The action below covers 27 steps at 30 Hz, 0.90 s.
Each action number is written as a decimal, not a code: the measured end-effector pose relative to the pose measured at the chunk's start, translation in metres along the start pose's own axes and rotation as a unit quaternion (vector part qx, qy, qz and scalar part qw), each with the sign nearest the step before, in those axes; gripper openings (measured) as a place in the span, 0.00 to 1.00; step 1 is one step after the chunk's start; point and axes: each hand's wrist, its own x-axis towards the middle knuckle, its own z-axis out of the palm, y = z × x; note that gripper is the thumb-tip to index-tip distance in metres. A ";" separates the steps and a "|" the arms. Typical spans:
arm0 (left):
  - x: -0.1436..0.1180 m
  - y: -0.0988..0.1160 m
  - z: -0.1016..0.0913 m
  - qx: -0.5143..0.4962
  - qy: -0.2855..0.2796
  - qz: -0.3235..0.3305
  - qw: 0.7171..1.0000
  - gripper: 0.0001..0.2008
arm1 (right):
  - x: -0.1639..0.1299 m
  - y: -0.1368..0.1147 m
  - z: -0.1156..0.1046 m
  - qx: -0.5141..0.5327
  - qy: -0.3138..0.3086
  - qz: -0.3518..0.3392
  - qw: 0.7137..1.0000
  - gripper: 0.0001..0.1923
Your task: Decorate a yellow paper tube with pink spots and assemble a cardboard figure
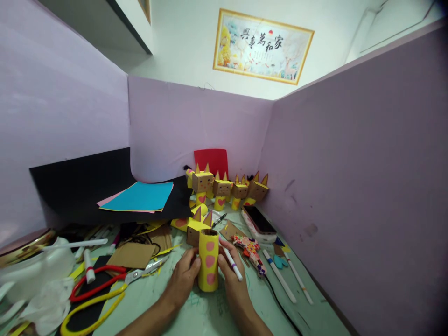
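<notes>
A yellow paper tube [203,270] with pink spots down its side stands upright between my hands, its open top showing brown cardboard inside. My left hand [181,275] is closed against its left side with thumb and fingers. My right hand [234,283] grips the right side and also carries a white marker [231,262] with a purple band, tilted between its fingers. Just behind the tube lies a yellow cardboard figure [194,228] with pointed horns and a box head. Farther back, several similar horned figures [221,188] stand in a row, some with red hearts on their bodies.
Red-and-yellow scissors [132,276] and cardboard scraps [131,255] lie left. Blue paper [140,197] rests on black sheets. To the right are a phone [259,219], a floral-patterned object [250,250] with a black cable, and markers [280,276]. Purple partitions [350,154] enclose the table.
</notes>
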 end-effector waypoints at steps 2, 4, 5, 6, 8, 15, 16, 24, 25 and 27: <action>0.000 -0.001 0.000 -0.004 0.002 0.001 1.000 0.21 | -0.001 0.000 0.000 0.006 -0.004 0.004 1.000 0.23; 0.000 -0.002 -0.001 0.008 0.002 0.005 1.000 0.21 | -0.001 0.000 0.000 0.010 -0.011 0.005 1.000 0.22; 0.000 -0.003 -0.001 0.018 0.002 0.008 1.000 0.21 | -0.001 0.001 -0.001 0.011 -0.015 0.007 1.000 0.22; 0.001 -0.003 -0.001 0.028 0.002 0.011 1.000 0.21 | -0.001 0.002 -0.001 0.011 -0.019 0.008 1.000 0.22; 0.001 -0.003 -0.001 0.043 -0.001 0.016 0.999 0.21 | -0.001 0.004 -0.002 0.010 -0.023 0.004 1.000 0.22; 0.000 -0.001 0.000 0.050 -0.006 0.005 0.999 0.22 | 0.002 0.009 -0.004 0.001 -0.012 -0.013 1.000 0.23; -0.001 -0.001 0.000 0.050 -0.006 0.006 0.999 0.22 | 0.003 0.010 -0.004 -0.001 -0.011 -0.012 1.000 0.23; -0.001 0.001 -0.001 0.041 0.000 -0.008 0.999 0.23 | 0.006 0.025 -0.010 -0.024 -0.016 -0.029 0.999 0.21; -0.001 0.001 -0.001 0.037 -0.002 -0.007 0.999 0.23 | 0.006 0.028 -0.010 -0.023 -0.015 -0.033 0.999 0.21; -0.002 0.002 -0.002 0.032 -0.011 -0.003 0.999 0.23 | 0.006 0.031 -0.010 -0.019 -0.007 -0.040 0.999 0.21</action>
